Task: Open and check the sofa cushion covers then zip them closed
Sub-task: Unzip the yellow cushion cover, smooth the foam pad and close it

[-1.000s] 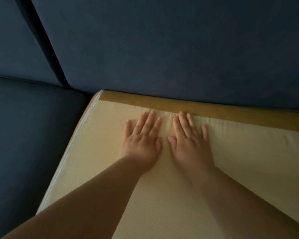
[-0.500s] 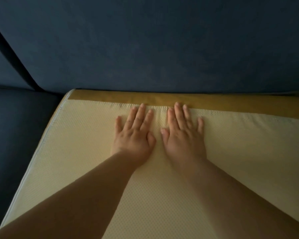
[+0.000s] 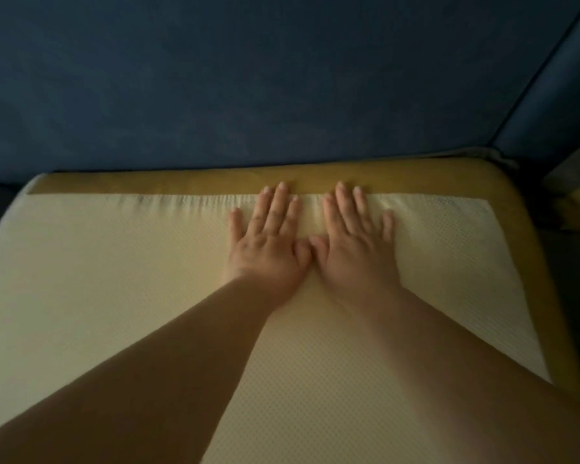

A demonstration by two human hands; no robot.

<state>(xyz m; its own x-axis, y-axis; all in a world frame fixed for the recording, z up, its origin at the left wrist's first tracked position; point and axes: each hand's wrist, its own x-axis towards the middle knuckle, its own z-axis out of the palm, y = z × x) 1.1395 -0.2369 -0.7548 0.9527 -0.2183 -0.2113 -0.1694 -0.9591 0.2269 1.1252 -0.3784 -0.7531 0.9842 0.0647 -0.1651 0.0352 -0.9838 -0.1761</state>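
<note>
A seat cushion (image 3: 98, 269) lies flat in front of me, its pale cream dotted fabric facing up, with a mustard-yellow border (image 3: 168, 183) along the far and right edges. My left hand (image 3: 268, 242) and my right hand (image 3: 352, 246) rest palm-down side by side on the cream fabric near the far edge, thumbs almost touching, fingers spread. The fingertips reach the seam where cream meets mustard. The fabric is slightly puckered along that seam. Neither hand holds anything. No zipper is visible.
A dark blue sofa back cushion (image 3: 248, 82) rises right behind the seat cushion. A second blue cushion (image 3: 556, 105) angles in at the upper right. Dark sofa surface shows at the far left and right edges.
Both hands have slid to the right along the cushion's far seam, staying flat and side by side. The view has shifted right, so the cushion's right corner now shows.
</note>
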